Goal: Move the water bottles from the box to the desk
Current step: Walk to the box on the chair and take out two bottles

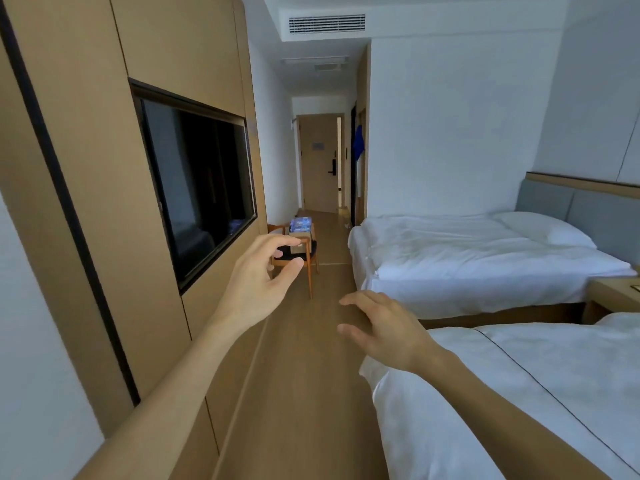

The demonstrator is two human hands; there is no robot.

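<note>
Your right hand (384,332) hangs empty, fingers (353,299) spread loosely. Your left hand (258,275) is empty too, fingers curled loosely. The box (300,230) of bottles (300,223) sits well beyond its fingertips.

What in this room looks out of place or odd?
The box of water bottles sits on a wooden chair by the wall, not on a table. Both hands are empty. Nothing looks spilled or damaged.

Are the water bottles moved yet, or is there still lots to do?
Nothing looks moved yet. The water bottles still sit in the box on the chair far down the room. Both the left hand and right hand are out in front, holding nothing. No desk shows here. Left: get to the box, then carry the bottles over.
</note>
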